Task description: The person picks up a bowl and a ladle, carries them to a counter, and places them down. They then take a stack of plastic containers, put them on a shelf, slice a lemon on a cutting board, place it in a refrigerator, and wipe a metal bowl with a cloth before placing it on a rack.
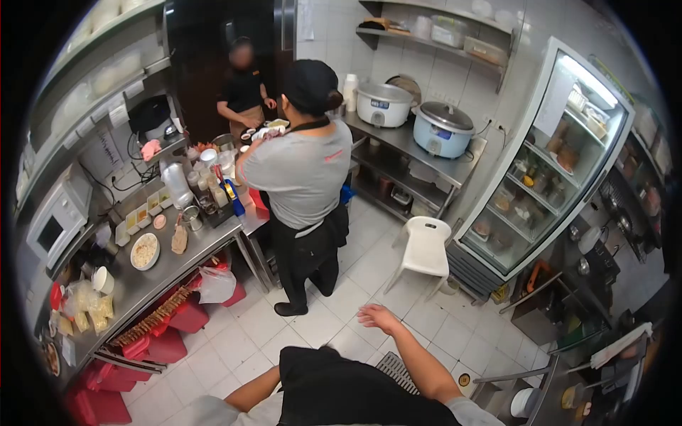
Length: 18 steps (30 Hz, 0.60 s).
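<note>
Head view, looking down on a tiled kitchen floor (234,341). Right hand (378,317) is out in front over the floor, fingers loosely spread, palm down, holding nothing. Left hand is out of frame; only the left forearm (252,390) shows at the bottom edge, so can't tell its state. Both arms flank the person's black apron (341,390).

Nearest thing to the right hand: a white plastic chair (424,248), just beyond it & to the right, standing in front of a glass-door fridge (540,170).

Ahead, a co-worker in grey shirt (302,170) & black cap stands with back to camera at a steel bench (156,273), hands up near small dishes. A 2nd person in black (243,92) stands further back by the door.

On the bench: white bowl w/ food (145,250), sauce bottles, bagged items. Red crates (167,334) sit under it. Microwave (57,220) at far left. Two rice cookers (412,117) sit on the rear bench.
</note>
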Available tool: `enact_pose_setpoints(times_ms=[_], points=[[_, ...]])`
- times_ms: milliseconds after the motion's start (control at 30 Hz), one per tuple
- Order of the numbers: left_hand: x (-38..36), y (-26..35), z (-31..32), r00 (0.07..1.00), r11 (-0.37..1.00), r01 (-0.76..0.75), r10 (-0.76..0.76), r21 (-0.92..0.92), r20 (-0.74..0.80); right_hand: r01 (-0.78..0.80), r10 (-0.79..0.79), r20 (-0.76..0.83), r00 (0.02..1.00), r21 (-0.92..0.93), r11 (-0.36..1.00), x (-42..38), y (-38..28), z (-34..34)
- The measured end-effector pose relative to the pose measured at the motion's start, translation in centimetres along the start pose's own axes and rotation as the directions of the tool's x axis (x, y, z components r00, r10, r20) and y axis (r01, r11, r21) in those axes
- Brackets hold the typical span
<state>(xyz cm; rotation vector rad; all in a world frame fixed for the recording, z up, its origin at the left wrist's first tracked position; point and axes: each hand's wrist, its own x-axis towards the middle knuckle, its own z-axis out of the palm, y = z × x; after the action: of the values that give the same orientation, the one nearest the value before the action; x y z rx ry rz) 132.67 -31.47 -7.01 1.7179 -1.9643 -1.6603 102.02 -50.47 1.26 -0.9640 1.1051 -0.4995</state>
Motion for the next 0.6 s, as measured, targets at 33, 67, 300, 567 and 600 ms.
enact_pose_setpoints(times_ms=[33,67,300,567,600], points=[[1.4,0.7,-0.7,1.0,1.0,-0.011,0.011,0.005,0.009,0.026,-0.024,0.076,0.997,-0.036,0.999,1.6,-1.1,1.1],[2.8,1.2,-1.5,1.0,1.0,-0.015,0.015,0.011,0.016,0.033,-0.023,0.166,0.986,-0.057,0.998,3.8,-0.8,1.6],[11.8,3.9,-7.7,0.996,0.996,-0.043,0.037,0.072,0.086,0.531,0.087,0.533,0.841,-0.846,0.054,13.9,11.2,-9.0],[19.0,5.3,-13.6,0.986,0.983,-0.079,0.052,0.166,0.16,-0.191,0.068,-0.264,0.962,-0.476,0.858,5.4,27.3,-39.4],[19.7,5.4,-14.2,0.982,0.98,-0.088,0.056,0.176,0.179,-0.271,0.173,-0.31,0.935,-0.31,0.911,3.9,24.3,-39.8]])
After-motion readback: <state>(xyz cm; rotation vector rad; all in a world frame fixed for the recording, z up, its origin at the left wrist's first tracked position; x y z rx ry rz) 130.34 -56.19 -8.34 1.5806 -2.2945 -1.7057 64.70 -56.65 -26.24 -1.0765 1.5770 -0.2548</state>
